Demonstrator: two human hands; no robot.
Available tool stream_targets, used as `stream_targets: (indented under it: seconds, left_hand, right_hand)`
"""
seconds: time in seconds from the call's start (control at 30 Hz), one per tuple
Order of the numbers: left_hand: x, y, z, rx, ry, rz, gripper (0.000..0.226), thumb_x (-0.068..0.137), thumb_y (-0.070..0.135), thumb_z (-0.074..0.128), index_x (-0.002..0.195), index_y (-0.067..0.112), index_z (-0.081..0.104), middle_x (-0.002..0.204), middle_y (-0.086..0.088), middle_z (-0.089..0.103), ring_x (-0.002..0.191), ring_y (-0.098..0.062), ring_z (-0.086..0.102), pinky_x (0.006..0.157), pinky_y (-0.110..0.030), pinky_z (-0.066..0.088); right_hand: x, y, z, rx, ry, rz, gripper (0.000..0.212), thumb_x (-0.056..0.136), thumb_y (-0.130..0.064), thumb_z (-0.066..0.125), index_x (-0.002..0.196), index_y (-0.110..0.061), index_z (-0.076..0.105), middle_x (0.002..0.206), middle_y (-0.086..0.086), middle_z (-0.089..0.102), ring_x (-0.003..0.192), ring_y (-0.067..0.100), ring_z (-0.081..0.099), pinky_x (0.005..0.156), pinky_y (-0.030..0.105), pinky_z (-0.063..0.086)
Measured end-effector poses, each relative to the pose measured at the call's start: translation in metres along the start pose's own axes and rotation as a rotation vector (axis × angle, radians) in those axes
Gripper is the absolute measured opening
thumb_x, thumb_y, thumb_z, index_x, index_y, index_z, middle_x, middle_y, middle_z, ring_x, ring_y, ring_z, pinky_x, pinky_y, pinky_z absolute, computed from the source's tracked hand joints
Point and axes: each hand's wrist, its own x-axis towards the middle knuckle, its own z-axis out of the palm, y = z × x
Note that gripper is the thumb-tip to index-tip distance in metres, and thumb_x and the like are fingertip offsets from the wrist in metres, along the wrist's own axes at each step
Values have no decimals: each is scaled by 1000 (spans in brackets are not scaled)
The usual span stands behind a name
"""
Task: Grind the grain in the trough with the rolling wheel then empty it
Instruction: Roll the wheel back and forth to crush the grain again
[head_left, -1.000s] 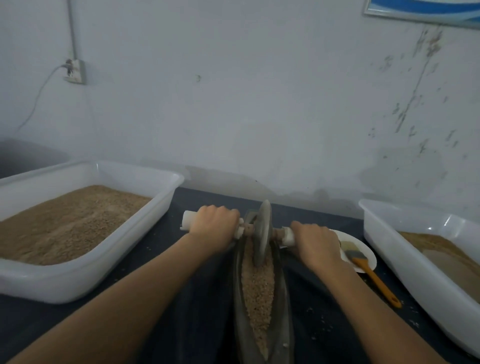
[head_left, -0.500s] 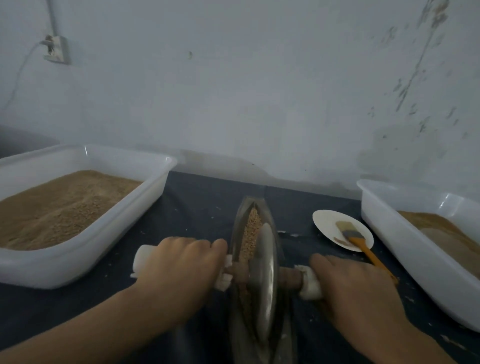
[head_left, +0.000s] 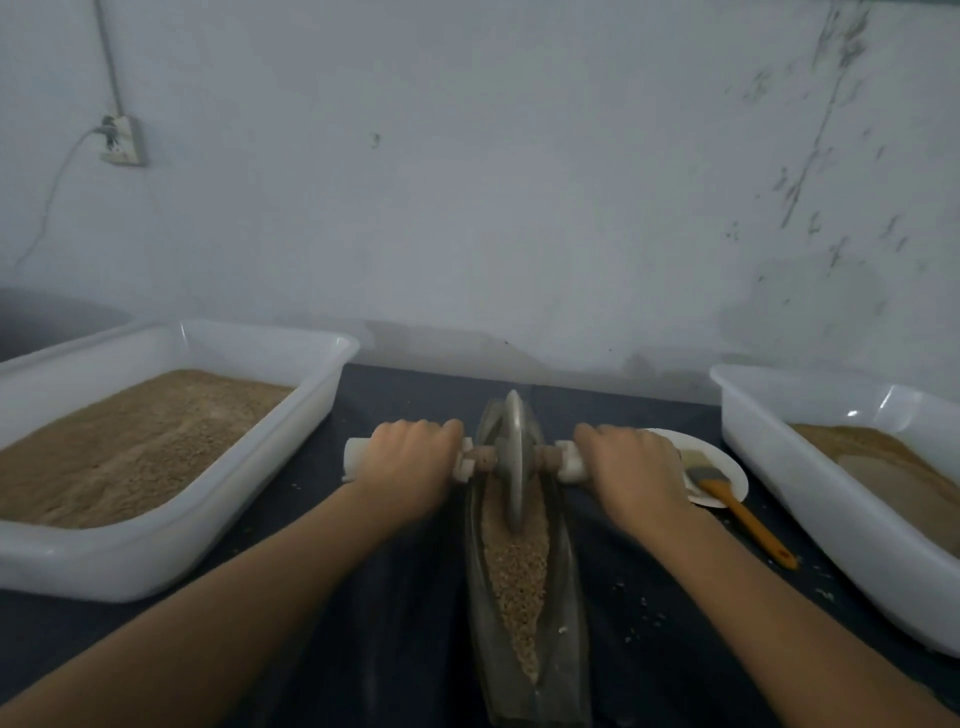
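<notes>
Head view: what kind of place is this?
Probably a small grain-grinding workbench, not a home kitchen: a trough with a wheel, big white tubs of grain either side, and a bare stained wall.

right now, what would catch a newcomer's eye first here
First the metal rolling wheel standing on edge at the far end of the narrow trough, with the left hand and right hand gripping its axle on either side. Then the grain lining the trough, and the white tub of brown meal at the left.
</notes>
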Motion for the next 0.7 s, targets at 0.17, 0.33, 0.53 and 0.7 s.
stream_targets:
  seconds: [0.17,0.33,0.53,0.7]
  left_hand:
    - [-70,10,-38,-91,-115,36,40,82,40,63,82,39,22,77,14,42,66,-6,37,65,-27,32]
    - [-110,19,-79,19,4,146,67,52,46,79,79,38,19,62,12,26,53,-7,33,52,-23,19]
    - [-64,16,-39,37,-78,11,40,82,41,62,85,34,23,84,11,49,70,-10,42,63,-29,29]
    - [14,1,-4,80,26,9,29,82,37,61,84,28,34,89,3,64,77,-21,61,60,-32,31]
  right_hand:
    - [-74,-3,-52,99,65,-143,53,33,-27,91,70,-21,53,57,-4,55,44,17,51,45,20,6]
    - [-107,4,-73,181,93,-168,58,19,-24,90,61,-23,50,47,-5,45,36,14,42,39,15,12]
    - [-63,1,-26,99,-99,-71,33,71,-45,73,86,-32,46,78,-7,61,69,13,59,57,30,44]
    - [12,8,14,112,-91,55,24,83,-44,60,92,-28,46,90,-1,64,80,23,61,62,35,40]
